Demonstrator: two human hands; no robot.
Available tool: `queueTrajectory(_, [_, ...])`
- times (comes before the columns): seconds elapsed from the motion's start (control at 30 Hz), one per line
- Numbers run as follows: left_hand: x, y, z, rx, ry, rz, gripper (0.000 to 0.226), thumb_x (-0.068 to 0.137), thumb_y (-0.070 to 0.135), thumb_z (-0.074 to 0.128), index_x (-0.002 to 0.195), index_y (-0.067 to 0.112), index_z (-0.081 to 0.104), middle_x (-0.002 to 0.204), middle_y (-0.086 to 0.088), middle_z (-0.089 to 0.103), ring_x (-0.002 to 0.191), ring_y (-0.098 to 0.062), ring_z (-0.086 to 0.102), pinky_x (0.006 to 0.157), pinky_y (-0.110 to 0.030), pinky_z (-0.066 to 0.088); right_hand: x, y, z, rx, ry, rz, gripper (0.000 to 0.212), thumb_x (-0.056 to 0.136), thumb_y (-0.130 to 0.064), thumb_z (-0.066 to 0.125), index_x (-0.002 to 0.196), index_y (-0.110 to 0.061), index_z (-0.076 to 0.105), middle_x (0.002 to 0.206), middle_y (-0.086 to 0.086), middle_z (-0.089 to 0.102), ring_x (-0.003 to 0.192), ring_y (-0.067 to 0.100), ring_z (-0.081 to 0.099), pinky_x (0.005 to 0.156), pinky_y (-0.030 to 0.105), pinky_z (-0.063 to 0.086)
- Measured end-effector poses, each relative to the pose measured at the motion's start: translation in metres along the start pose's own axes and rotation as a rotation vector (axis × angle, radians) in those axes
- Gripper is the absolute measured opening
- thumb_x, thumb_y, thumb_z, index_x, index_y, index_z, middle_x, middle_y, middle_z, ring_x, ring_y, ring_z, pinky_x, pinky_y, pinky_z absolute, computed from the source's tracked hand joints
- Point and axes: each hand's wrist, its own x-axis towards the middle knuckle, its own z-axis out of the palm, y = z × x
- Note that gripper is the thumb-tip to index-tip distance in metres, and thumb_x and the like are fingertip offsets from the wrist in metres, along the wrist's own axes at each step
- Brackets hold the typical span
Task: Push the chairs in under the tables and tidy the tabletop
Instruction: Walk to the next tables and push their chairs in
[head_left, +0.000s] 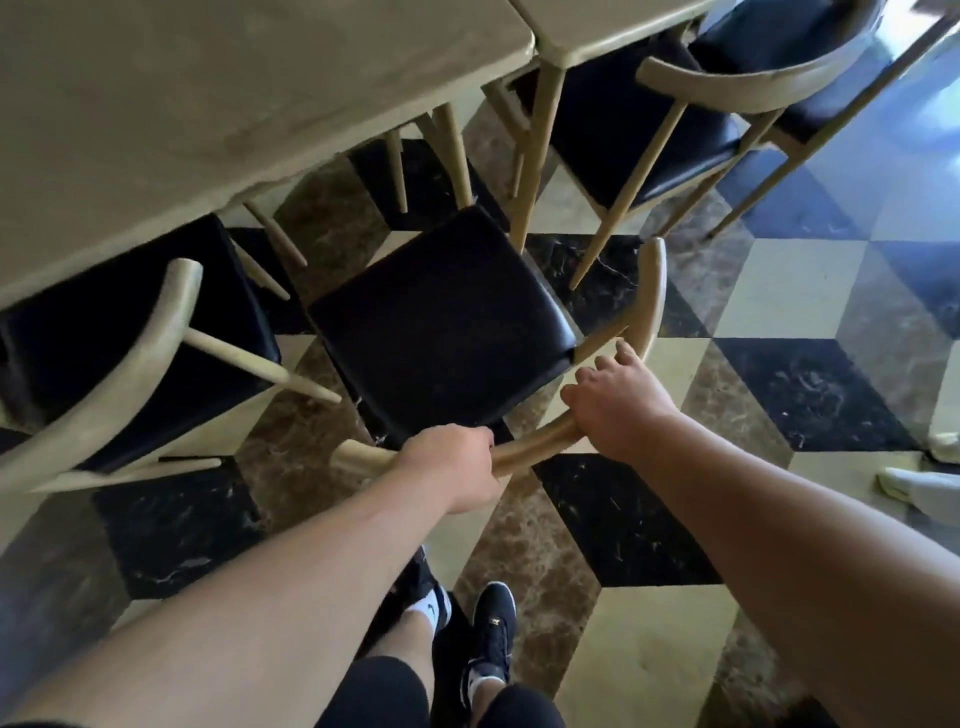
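Note:
A chair with a black seat (441, 322) and a curved pale wooden backrest (652, 296) stands in front of me, its seat mostly out from under the beige table (218, 114). My left hand (452, 462) is closed around the backrest's left part. My right hand (618, 400) grips the same rail further right, fingers partly raised. The tabletop part in view is bare.
Another black-seated chair (119, 353) sits at the left, partly under the table. A third chair (644, 119) stands under a second table (597, 26) at the upper right. The floor is checkered marble tile. Someone's white shoes (924, 483) show at the right edge.

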Motion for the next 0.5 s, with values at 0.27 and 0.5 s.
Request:
queueTrajectory(0.27, [0.032,-0.07,-0.046,0.071,0.065,0.05,0.01,0.085,0.034,0.061,0.091,0.033,0.054,0.078,0.01,0.056,0.078,-0.021,0.06,0.068,-0.037,0.049,0.069,-0.001,-0.05,-0.002,-0.016,-0.06,0.041,0.102,-0.039,0.062,0.141,-0.029,0.06,0.149,0.002,0.058,0.143,0.031,0.049,0.124,0.065,0.026])
queueTrajectory(0.5, [0.043,-0.096,-0.075,0.09,0.063,-0.062,0.017,0.087,0.035,0.062,0.103,0.032,0.06,0.089,0.007,0.065,0.083,-0.025,0.062,0.066,-0.037,0.045,0.115,0.003,-0.081,-0.003,0.0,-0.201,0.028,0.099,-0.03,0.064,0.126,-0.027,0.068,0.134,-0.001,0.067,0.131,0.026,0.058,0.118,0.056,0.035])
